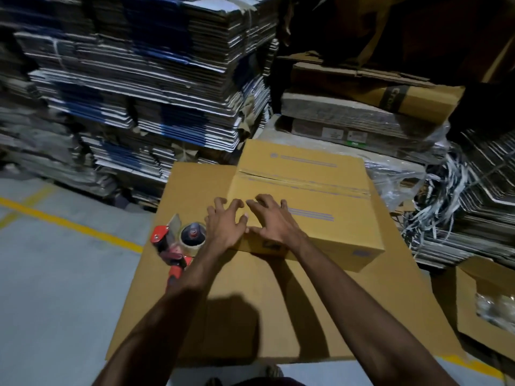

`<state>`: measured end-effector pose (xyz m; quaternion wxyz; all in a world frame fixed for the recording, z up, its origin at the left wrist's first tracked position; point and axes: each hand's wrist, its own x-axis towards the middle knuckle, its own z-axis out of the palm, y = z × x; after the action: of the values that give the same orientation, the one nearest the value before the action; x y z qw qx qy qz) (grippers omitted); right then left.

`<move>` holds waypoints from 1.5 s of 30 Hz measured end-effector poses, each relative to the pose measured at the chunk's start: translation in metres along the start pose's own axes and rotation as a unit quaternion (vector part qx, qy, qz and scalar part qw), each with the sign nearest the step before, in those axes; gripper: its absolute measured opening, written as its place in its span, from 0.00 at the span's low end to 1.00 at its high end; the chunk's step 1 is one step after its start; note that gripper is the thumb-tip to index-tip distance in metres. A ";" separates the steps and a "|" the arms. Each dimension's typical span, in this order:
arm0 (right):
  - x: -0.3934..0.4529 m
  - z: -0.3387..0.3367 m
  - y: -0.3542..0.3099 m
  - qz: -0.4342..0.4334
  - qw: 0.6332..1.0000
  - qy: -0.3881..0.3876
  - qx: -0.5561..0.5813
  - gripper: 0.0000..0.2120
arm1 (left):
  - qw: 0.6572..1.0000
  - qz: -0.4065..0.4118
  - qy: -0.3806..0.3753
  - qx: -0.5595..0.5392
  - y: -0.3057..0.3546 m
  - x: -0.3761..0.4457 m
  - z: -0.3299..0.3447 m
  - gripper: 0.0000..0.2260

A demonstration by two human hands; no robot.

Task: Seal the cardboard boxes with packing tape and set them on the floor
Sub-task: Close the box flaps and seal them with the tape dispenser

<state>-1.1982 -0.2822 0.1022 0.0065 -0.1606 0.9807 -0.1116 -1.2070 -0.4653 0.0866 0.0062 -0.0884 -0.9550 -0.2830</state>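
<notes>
A closed brown cardboard box [315, 190] with purple print stands on a large flat cardboard surface [250, 302]; its top flaps meet in a seam across the middle. My left hand [225, 224] presses on the box's near left corner with spread fingers. Beside it, my right hand [271, 220] rests on the near top edge, fingers spread as well. A red tape dispenser [178, 246] with a roll of clear packing tape lies on the cardboard surface just left of my left hand, untouched.
Tall stacks of flattened cartons [139, 93] rise behind and to the left. Wrapped bundles and loose strapping [434, 207] crowd the right. An open box [487, 310] stands at the right edge. Grey floor with a yellow line [69, 224] lies to the left.
</notes>
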 end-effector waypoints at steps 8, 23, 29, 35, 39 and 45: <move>0.051 0.016 -0.026 -0.122 0.991 -0.045 -0.025 0.39 | 0.980 -0.176 0.086 -0.016 -0.073 -0.059 -0.009 0.22; 0.057 0.041 -0.057 -0.078 0.996 -0.006 0.039 0.30 | 0.888 -0.428 0.091 -0.143 -0.099 -0.095 -0.001 0.27; 0.051 0.049 -0.076 0.009 0.998 0.018 0.057 0.32 | 0.871 -0.410 0.172 -0.211 -0.096 -0.079 -0.034 0.08; 0.044 0.050 -0.098 0.075 0.994 0.046 0.065 0.29 | 0.754 -0.359 0.086 -0.543 -0.085 -0.049 -0.080 0.02; 0.046 0.048 -0.100 0.104 0.991 0.046 0.071 0.29 | 0.654 -0.255 -0.042 -0.711 -0.053 -0.032 -0.097 0.04; 0.050 0.015 -0.082 0.112 0.946 0.113 0.284 0.19 | 0.555 -0.228 -0.114 -0.792 -0.026 -0.021 -0.099 0.11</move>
<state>-1.2195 -0.3768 0.1069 -0.0462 -0.0276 0.9144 -0.4013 -1.1943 -0.5442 0.1539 -0.2398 0.1319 -0.3266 -0.9047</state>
